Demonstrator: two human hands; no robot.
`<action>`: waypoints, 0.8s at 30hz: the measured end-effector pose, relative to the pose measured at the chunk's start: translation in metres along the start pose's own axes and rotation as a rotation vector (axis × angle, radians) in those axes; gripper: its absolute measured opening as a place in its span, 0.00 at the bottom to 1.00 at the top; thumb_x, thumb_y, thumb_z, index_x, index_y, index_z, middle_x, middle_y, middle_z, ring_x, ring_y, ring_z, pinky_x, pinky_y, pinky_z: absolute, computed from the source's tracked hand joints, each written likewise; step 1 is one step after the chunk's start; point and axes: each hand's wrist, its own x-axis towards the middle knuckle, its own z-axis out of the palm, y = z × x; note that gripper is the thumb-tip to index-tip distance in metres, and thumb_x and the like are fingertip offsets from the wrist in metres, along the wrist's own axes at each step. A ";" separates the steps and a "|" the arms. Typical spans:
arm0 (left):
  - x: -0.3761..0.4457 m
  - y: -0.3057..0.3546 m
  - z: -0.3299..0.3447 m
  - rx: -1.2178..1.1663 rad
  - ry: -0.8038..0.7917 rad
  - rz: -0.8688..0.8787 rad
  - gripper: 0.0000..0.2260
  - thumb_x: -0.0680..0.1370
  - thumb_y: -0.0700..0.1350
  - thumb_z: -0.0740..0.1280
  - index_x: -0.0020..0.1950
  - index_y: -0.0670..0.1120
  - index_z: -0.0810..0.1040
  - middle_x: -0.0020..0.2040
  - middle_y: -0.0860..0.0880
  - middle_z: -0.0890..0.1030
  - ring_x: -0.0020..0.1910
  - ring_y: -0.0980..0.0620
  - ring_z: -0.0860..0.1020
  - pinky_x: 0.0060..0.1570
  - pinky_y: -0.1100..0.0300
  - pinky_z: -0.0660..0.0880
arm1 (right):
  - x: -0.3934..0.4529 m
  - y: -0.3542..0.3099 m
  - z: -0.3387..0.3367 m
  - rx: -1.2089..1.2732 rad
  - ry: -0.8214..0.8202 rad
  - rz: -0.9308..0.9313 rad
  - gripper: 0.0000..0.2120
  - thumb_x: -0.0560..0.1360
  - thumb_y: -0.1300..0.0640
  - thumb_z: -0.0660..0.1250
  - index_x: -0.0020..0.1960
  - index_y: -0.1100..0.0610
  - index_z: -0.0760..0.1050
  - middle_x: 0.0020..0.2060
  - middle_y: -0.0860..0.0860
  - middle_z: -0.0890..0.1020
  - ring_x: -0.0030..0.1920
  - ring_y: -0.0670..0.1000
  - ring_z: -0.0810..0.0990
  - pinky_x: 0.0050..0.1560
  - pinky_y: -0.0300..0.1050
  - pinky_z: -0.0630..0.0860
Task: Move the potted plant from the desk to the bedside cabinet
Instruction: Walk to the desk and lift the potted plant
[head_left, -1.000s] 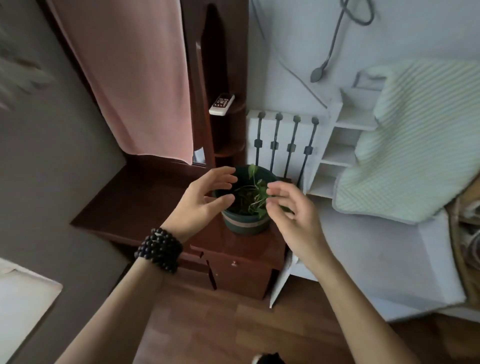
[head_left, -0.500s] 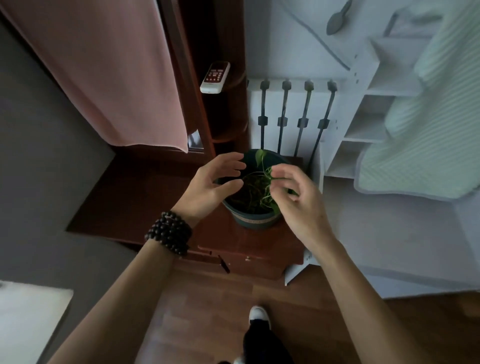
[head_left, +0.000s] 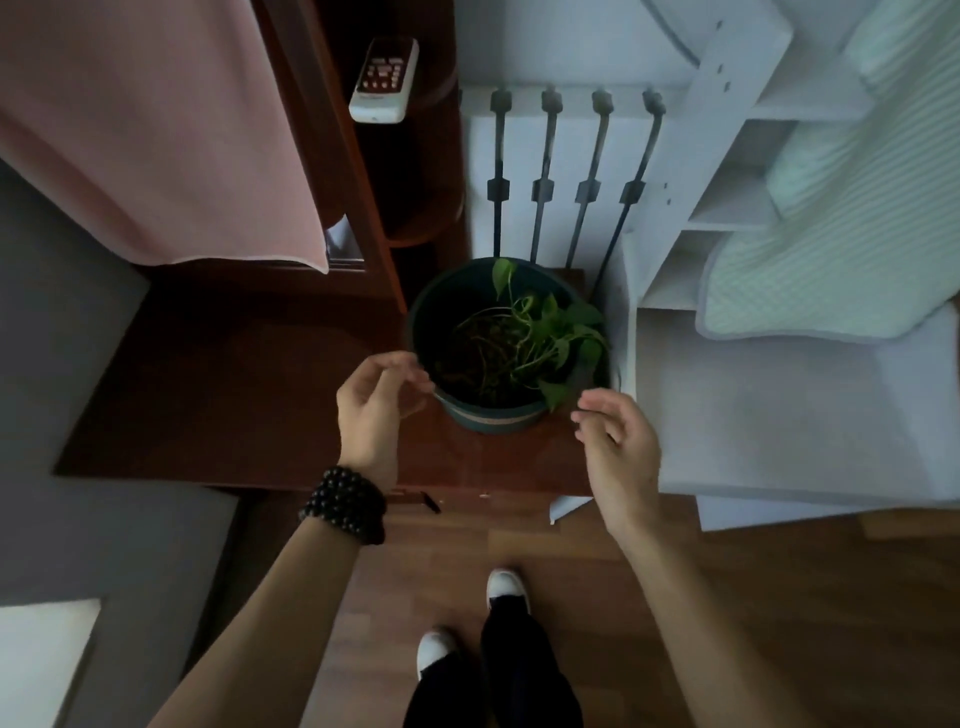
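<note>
The potted plant, a dark green pot with a pale band and a few trailing green leaves, stands upright on the dark red wooden bedside cabinet, near its right end. My left hand, with a black bead bracelet on the wrist, hovers just left of the pot's rim with loosely curled fingers and holds nothing. My right hand hangs just in front of the pot on its right side, fingers apart, holding nothing. Neither hand grips the pot.
A white remote control lies on a dark shelf behind the cabinet. A pink curtain hangs at the left. A white headboard with black rods and a bed with a green blanket lie to the right. My feet stand on wood flooring.
Both hands have let go of the pot and drawn back toward me and apart. The pot stays on the cabinet. The camera has moved closer and tilted further down.
</note>
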 end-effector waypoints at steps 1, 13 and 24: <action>0.002 -0.005 -0.001 -0.047 0.100 -0.029 0.11 0.81 0.41 0.64 0.43 0.50 0.83 0.32 0.55 0.84 0.37 0.52 0.82 0.39 0.60 0.80 | 0.002 0.005 0.001 0.032 0.023 0.024 0.10 0.81 0.65 0.64 0.57 0.54 0.81 0.54 0.50 0.85 0.58 0.53 0.85 0.63 0.59 0.81; 0.044 -0.096 0.006 -0.274 -0.071 -0.504 0.29 0.81 0.64 0.65 0.77 0.49 0.72 0.68 0.46 0.83 0.70 0.44 0.80 0.69 0.41 0.74 | 0.041 0.056 0.059 0.478 -0.151 0.400 0.25 0.85 0.46 0.59 0.81 0.46 0.63 0.78 0.46 0.71 0.76 0.52 0.71 0.71 0.58 0.71; 0.085 -0.123 0.009 -0.151 -0.231 -0.541 0.33 0.81 0.66 0.58 0.81 0.50 0.67 0.78 0.45 0.73 0.70 0.54 0.78 0.69 0.49 0.74 | 0.095 0.081 0.064 0.809 -0.155 0.513 0.17 0.72 0.43 0.68 0.57 0.47 0.86 0.67 0.52 0.81 0.77 0.57 0.71 0.82 0.62 0.56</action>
